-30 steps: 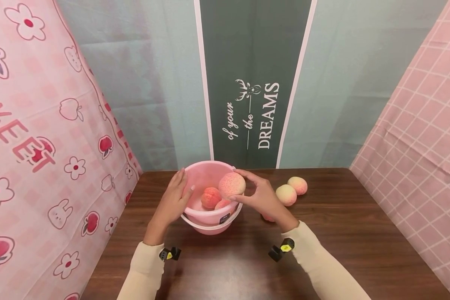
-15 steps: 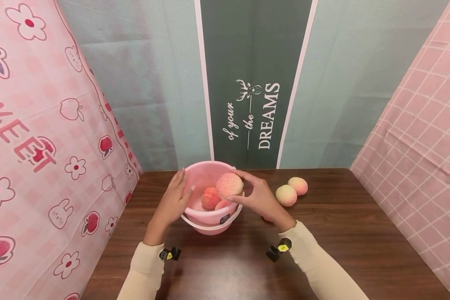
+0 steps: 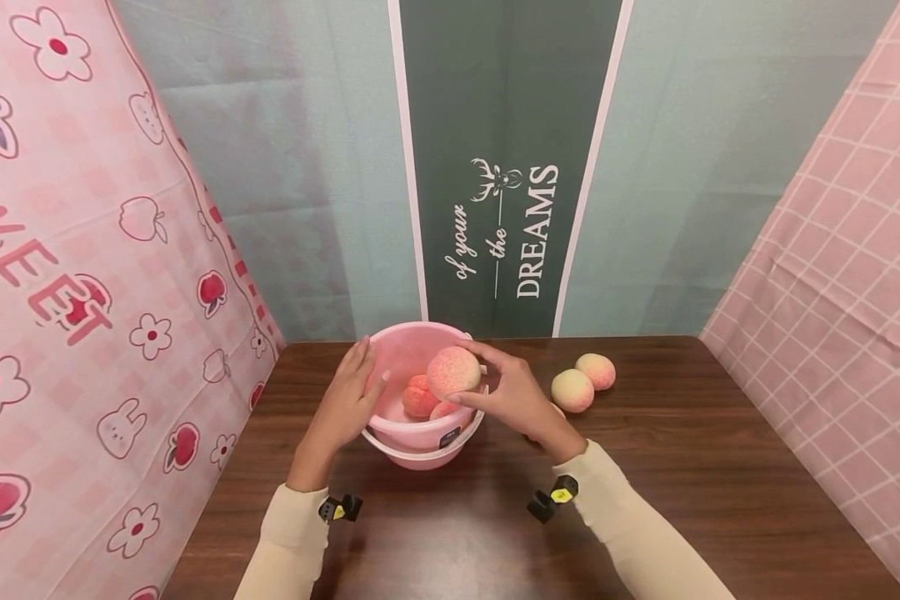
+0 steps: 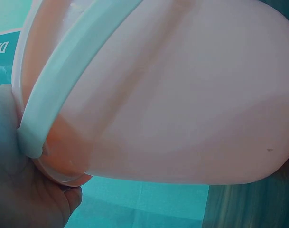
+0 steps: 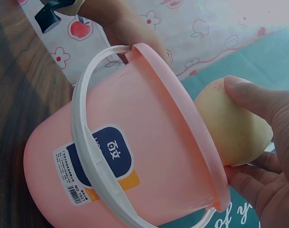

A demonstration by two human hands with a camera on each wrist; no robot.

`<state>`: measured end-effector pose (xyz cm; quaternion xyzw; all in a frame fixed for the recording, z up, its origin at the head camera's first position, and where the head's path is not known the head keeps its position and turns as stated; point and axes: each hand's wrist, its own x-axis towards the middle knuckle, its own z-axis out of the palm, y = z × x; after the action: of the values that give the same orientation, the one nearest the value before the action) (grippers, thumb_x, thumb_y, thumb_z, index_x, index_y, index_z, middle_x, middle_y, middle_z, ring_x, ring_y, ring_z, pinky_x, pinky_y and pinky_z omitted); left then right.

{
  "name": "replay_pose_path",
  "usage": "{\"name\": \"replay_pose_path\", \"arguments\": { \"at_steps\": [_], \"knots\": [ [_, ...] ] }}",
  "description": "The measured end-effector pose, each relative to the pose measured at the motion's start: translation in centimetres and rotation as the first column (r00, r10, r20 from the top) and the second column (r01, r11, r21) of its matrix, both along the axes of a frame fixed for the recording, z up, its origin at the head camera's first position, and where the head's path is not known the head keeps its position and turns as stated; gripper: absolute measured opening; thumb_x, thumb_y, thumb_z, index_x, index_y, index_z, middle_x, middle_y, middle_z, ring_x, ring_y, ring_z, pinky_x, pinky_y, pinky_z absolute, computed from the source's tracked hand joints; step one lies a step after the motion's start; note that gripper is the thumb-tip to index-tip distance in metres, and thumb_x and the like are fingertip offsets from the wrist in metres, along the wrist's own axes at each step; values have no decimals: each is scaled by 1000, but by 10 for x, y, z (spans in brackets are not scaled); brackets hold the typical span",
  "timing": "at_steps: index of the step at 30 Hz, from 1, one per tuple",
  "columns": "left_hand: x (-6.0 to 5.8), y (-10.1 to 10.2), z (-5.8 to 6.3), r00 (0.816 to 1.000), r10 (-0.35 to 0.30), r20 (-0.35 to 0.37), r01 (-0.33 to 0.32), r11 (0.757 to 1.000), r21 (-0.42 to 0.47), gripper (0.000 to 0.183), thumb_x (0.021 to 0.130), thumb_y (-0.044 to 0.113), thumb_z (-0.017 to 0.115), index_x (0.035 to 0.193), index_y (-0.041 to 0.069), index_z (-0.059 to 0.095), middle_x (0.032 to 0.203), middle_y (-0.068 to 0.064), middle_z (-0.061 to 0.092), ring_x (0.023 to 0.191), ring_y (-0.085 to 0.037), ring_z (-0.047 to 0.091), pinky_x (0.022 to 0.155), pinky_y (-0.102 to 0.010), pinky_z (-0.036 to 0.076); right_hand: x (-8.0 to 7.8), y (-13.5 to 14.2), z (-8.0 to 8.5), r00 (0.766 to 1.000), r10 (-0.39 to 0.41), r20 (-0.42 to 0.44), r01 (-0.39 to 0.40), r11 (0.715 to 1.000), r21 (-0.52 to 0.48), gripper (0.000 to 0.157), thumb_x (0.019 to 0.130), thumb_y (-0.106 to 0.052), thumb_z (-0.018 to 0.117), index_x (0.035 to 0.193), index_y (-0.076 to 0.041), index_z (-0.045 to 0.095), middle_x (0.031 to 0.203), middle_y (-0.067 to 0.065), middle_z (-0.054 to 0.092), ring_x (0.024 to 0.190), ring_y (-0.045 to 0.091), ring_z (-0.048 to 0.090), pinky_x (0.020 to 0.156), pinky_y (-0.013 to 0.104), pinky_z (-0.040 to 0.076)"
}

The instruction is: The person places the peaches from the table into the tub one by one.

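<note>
A pink bucket [image 3: 408, 354] with a white handle [image 5: 87, 137] stands on the table. My left hand [image 3: 351, 396] holds its left rim, thumb over the inner side and fingers along the outside; the left wrist view shows this hand [image 4: 35, 194] by the handle's end. Between the thumb and fingers of my right hand [image 3: 512, 385] is a pale pink-yellow peach [image 3: 453, 372], held over the bucket's right rim. In the right wrist view the peach [image 5: 232, 126] is beside the rim. Inside lie an orange-red peach [image 3: 420, 397] and a second peach [image 3: 443, 410], partly hidden by the held one.
Two peaches, one yellowish [image 3: 572, 391] and one pinker [image 3: 596, 372], lie on the brown wooden table [image 3: 660, 467] right of my right hand. Another is mostly hidden under my right wrist. Cloth hangings surround the table at the back and sides.
My right hand has moved slightly left with the peach, bringing it further over the bucket. The left hand and the bucket stay where they were.
</note>
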<state>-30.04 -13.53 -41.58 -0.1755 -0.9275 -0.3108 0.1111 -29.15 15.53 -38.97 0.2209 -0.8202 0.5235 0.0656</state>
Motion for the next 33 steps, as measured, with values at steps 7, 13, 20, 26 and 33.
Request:
{"name": "replay_pose_path", "arguments": {
  "at_steps": [7, 13, 20, 26, 33],
  "knots": [
    [0, 0, 0, 1000, 1, 1, -1, 1000, -2, 68, 107, 38, 49, 158, 0, 26, 169, -13, 14, 155, -34, 13, 120, -57, 21, 2, -1, 1, 1000, 7, -6, -7, 1000, 0, 85, 72, -41, 93, 145, -17, 58, 135, -4, 65, 114, 26, 64, 93, 48, 56],
    [0, 0, 0, 1000, 4, 2, -4, 1000, -3, 69, 107, 40, 48, 158, 0, 26, 169, -13, 15, 155, -34, 13, 120, -57, 21, 1, -1, 0, 1000, 8, -22, -8, 1000, 7, 84, 72, -41, 93, 145, -18, 58, 134, -4, 65, 113, 26, 64, 92, 42, 57],
    [0, 0, 0, 1000, 5, -2, -5, 1000, 0, 69, 107, 40, 48, 158, 0, 26, 169, -13, 15, 155, -34, 13, 120, -57, 22, 1, -2, 0, 1000, 8, -21, -8, 1000, 10, 86, 72, -41, 93, 146, -18, 57, 135, -4, 64, 112, 23, 65, 92, 40, 57],
    [0, -1, 0, 1000, 5, -3, -5, 1000, 3, 69, 107, 41, 48, 158, 0, 27, 169, -13, 15, 155, -34, 13, 120, -57, 22, 1, -2, 0, 1000, 6, -23, -6, 1000, 14, 86, 72, -41, 93, 146, -18, 57, 136, -3, 64, 112, 23, 65, 92, 39, 57],
    [1, 0, 1, 1000, 5, -2, -5, 1000, 3, 69, 107, 41, 48, 158, 0, 27, 169, -13, 15, 155, -34, 14, 120, -57, 22, 1, -1, 0, 1000, 14, -23, -14, 1000, 0, 83, 72, -38, 93, 145, -18, 58, 135, -1, 64, 112, 24, 66, 91, 39, 58]
  ]
}}
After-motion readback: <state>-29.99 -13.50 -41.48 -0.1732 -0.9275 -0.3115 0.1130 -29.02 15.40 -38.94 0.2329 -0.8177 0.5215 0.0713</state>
